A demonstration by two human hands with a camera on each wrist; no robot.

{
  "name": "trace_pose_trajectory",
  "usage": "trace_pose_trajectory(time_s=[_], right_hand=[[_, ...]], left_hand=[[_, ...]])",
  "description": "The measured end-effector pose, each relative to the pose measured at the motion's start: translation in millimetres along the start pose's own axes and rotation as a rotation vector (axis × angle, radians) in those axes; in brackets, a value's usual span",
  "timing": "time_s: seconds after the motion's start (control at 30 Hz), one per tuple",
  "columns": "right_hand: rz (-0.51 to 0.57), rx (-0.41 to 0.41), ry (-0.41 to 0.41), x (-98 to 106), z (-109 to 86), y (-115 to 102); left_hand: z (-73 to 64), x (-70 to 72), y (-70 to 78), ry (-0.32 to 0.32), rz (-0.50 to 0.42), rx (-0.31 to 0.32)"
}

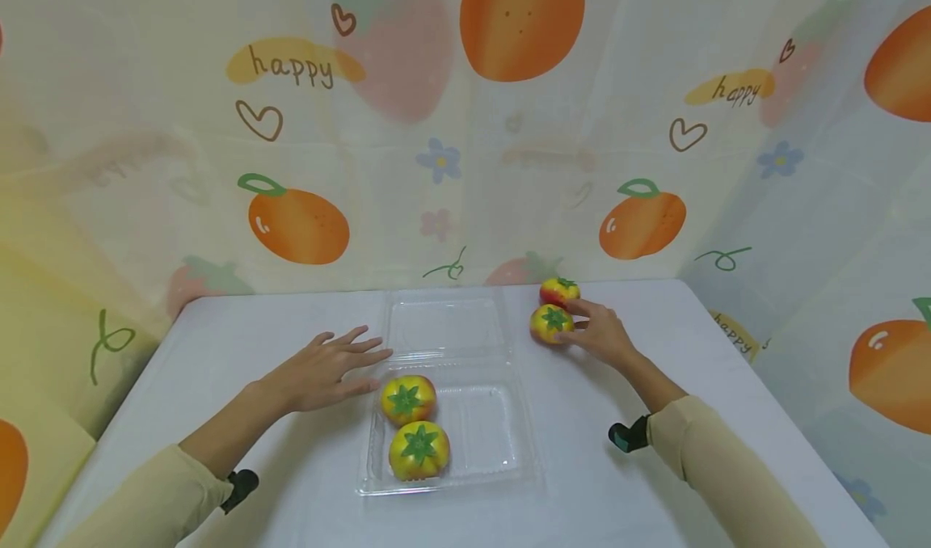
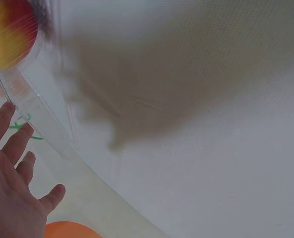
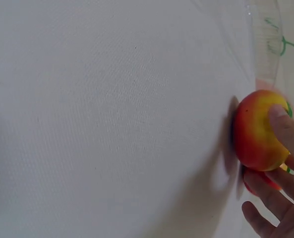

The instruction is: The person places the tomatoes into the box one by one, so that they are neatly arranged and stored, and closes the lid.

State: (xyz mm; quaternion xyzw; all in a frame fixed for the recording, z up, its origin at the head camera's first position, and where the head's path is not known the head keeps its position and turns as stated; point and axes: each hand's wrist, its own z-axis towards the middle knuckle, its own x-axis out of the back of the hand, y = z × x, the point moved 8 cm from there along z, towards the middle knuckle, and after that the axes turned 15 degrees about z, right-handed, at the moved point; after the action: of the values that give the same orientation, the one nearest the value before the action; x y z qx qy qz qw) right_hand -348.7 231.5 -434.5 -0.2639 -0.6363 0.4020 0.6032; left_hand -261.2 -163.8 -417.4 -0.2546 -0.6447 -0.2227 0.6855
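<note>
At the far right of the table (image 1: pixel 582 491), the near fruit (image 1: pixel 547 320) sits just in front of the rear fruit (image 1: pixel 558 291), and the right hand (image 1: pixel 602 334) pinches the near fruit, its thumb on 1 side, fingers curled behind. That hold probably suits a smooth, rounded thing, since opposed digits meet its widest part. The left hand (image 1: pixel 327 374) spreads straight fingers at the left rim of the clear box (image 1: pixel 480 431), perhaps to steady so light a thing; whether they press or merely hover, I cannot tell. The lid (image 1: pixel 445 326) lies folded back, leaving the box open from above. Inside, along its left wall, the front boxed fruit (image 1: pixel 419 455) and back boxed fruit (image 1: pixel 409 402) stand touching or nearly so.

The near fruit's green cap faces up and seems to lean toward the person. Its squat body has no marked long axis; its widest span lies roughly level.
</note>
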Motion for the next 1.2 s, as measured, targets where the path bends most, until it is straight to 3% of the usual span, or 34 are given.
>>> trace_pose_trajectory(time_s=[0.57,0.87,1.2], right_hand=[[0.005,-0.018,0.003,-4.6,-0.2,3.8],[-0.014,0.037,-0.053,-4.6,-0.8,0.8],[-0.036,0.021,-0.151,-2.4,-5.1,-3.5]], left_hand=[[-0.4,2.0,0.2,-0.019,-0.009,0.010],[-0.1,1.7,0.0,-0.008,-0.009,0.002],[-0.2,0.9,-0.3,-0.009,-0.004,0.002]])
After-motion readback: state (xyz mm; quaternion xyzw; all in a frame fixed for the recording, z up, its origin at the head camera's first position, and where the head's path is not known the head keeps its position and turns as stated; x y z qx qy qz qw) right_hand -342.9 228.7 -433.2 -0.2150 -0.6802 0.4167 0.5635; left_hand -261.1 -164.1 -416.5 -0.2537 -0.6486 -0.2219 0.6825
